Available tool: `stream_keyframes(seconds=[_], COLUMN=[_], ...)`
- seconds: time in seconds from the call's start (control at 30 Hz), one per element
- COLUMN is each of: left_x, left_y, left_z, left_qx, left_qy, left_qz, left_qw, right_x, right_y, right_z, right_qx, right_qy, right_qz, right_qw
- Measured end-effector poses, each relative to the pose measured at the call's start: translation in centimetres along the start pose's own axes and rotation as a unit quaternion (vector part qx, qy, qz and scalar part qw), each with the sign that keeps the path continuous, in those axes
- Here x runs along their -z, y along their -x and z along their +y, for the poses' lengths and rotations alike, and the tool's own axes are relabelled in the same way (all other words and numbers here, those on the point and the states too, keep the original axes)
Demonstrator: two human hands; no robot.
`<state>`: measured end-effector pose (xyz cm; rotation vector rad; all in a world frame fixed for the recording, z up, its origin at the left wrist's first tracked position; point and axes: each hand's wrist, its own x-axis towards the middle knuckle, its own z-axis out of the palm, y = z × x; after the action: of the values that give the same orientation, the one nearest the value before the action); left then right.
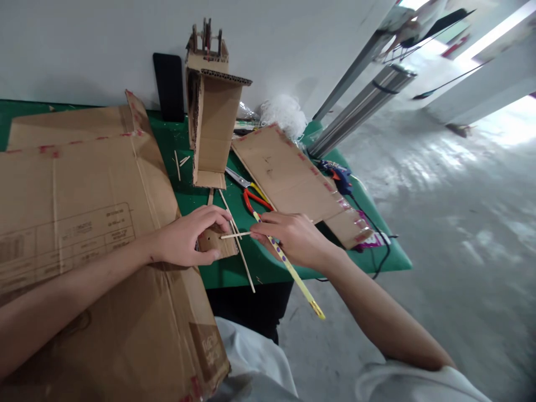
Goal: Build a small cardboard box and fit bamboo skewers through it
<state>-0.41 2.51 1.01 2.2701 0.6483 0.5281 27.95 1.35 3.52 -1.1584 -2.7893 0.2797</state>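
Two bare hands face each other, and between them a short, thin, pale wooden stick (pixel 234 235) juts from the right hand (pixel 288 237). That hand's thumb and fingers are closed in a pinch on one end of the stick, while a slim yellow strip with purple dots (pixel 297 279) also runs through the grip, slanting back and right toward the body.

From the pinch, the short stick points almost straight left, its long axis running from hand to hand. Its free tip sits at a small, flat brown cardboard piece (pixel 226 249), by the fingers of the left hand (pixel 180 240); whether tip and card touch, I cannot tell. The left hand is nearer to the card: its thumb and fingers are bent and well parted over it, but how hard they press does not show.

Just left of the pinch, a longer pale wooden stick (pixel 247 269) passes crosswise beneath the short one, on the green tabletop (pixel 266 265). Immediately beyond the right hand lie red-and-yellow-handled metal scissors (pixel 246 198); farther ahead and left stands a tall brown cardboard structure (pixel 218 123).
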Motion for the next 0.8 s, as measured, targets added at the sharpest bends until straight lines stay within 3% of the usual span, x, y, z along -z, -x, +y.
stream_keyframes(seconds=[0.47, 0.6, 0.8], left_x=[-0.1, -0.2, -0.1], left_y=[0.1, 0.4, 0.2], left_z=[0.1, -0.2, 0.1], left_qx=[0.018, 0.029, 0.043], left_qy=[0.005, -0.007, -0.014], left_qz=[0.013, 0.038, 0.031], left_qw=[1.0, 0.999, 0.998], right_x=[0.2, 0.2, 0.7], right_y=[-0.3, -1.0, -1.9], right_z=[0.0, 0.7, 1.4], right_qx=[0.005, 0.032, 0.063], right_qy=[0.007, 0.008, -0.012], right_qz=[0.004, 0.023, 0.017], right_qw=[1.0, 0.999, 0.998])
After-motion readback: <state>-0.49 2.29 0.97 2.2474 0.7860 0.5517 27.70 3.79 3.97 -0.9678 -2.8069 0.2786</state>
